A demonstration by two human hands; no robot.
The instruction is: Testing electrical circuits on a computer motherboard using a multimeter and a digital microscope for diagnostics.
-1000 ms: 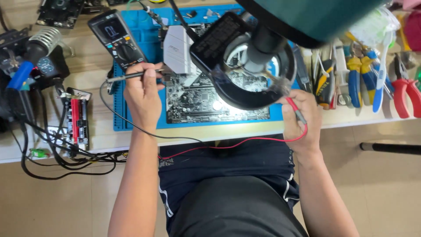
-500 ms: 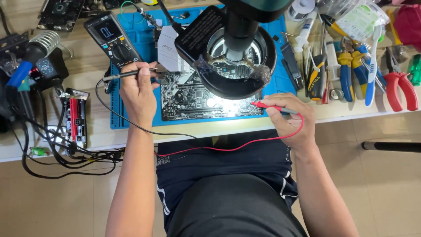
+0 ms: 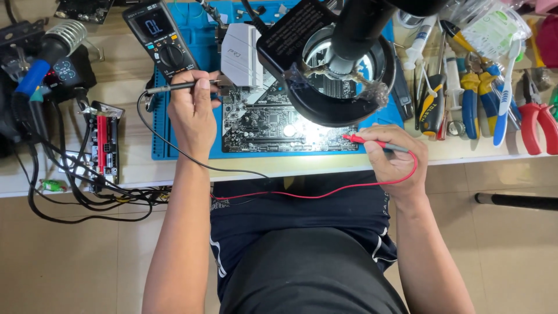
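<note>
An electronics repair workshop: the bench (image 3: 128, 168) carries a blue mat (image 3: 197, 40), a circuit board (image 3: 273, 119), a multimeter (image 3: 160, 38), a ring-lit magnifier (image 3: 343, 87), what looks like a soldering station (image 3: 46, 58), pliers (image 3: 537, 113) and screwdrivers (image 3: 433, 102).

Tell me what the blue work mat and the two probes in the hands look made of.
Blue work mat: likely silicone rubber, matte, with moulded grooves. Black probe in the left hand: smooth plastic, seemingly metal-tipped. Red probe in the right hand: glossy plastic with a flexible red lead.
</note>
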